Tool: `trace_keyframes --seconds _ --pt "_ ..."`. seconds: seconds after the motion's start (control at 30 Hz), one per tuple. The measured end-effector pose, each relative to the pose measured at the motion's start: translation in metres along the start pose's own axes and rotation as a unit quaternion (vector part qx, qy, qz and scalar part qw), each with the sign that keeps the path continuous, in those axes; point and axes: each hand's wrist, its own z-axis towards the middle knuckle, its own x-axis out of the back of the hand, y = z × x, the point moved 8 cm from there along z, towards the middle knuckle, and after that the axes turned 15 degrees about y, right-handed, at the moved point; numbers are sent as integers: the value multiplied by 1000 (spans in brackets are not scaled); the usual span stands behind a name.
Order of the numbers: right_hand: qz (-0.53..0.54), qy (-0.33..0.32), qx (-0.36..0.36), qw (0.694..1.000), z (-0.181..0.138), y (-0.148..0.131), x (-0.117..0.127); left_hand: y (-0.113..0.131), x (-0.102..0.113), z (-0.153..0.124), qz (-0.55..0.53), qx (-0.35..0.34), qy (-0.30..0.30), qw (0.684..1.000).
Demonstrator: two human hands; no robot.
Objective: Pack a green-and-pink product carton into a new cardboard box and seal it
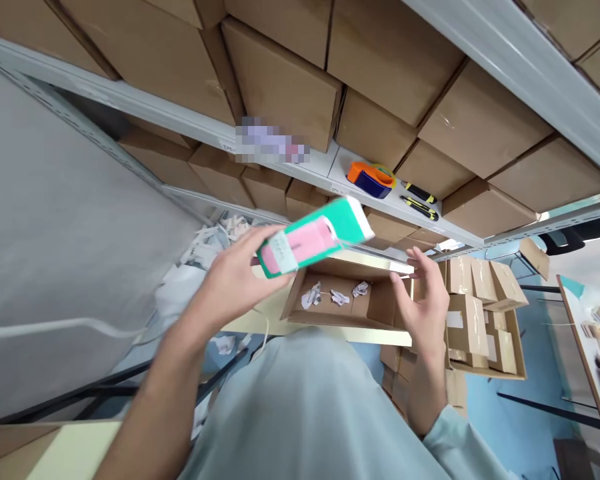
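My left hand (240,277) is closed around one end of a small green and pink box (310,241) with a pale label. The box is tilted, its white end pointing up and to the right. Below it an open cardboard box (330,319) stands on a pale yellow work surface (253,323). Several crumpled pieces of paper lie inside, one of them a grey-white wad (339,297). My right hand (423,293) is raised by the carton's right end, fingers apart and curved, holding nothing that I can see.
Shelves (320,160) packed with cardboard boxes rise in front. An orange and blue tape dispenser (370,179) and black-yellow cutter knives (420,208) lie on one shelf. White scrap paper (180,280) is heaped at left. A large carton (515,343) filled with small boxes stands at right.
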Motion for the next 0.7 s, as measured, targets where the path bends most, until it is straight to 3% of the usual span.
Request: trace_keyframes --seconds 0.07,0.13,0.23,0.3,0.4,0.53,0.6,0.7 --pt "4 -29 12 999 0 3 15 32 -19 -16 14 -57 -73 996" --pt "-8 -108 8 994 -10 17 21 46 -44 -36 19 -95 -134 986" --pt "-32 -259 -10 965 -40 51 15 46 -80 -62 19 -126 -199 972" --pt "-63 -324 -8 944 -60 73 2 38 -102 -73 27 -128 -235 963" --pt "-154 -400 6 904 -82 105 -32 20 -139 -79 68 -119 -289 947" --pt "-269 -539 58 796 -108 135 -98 -13 -202 -80 187 -132 -380 896" --pt "-272 -567 64 775 -117 143 -130 -29 -234 -83 239 -140 -428 860" --pt "-248 -603 59 756 -137 152 -171 -45 -273 -88 265 -146 -461 834"
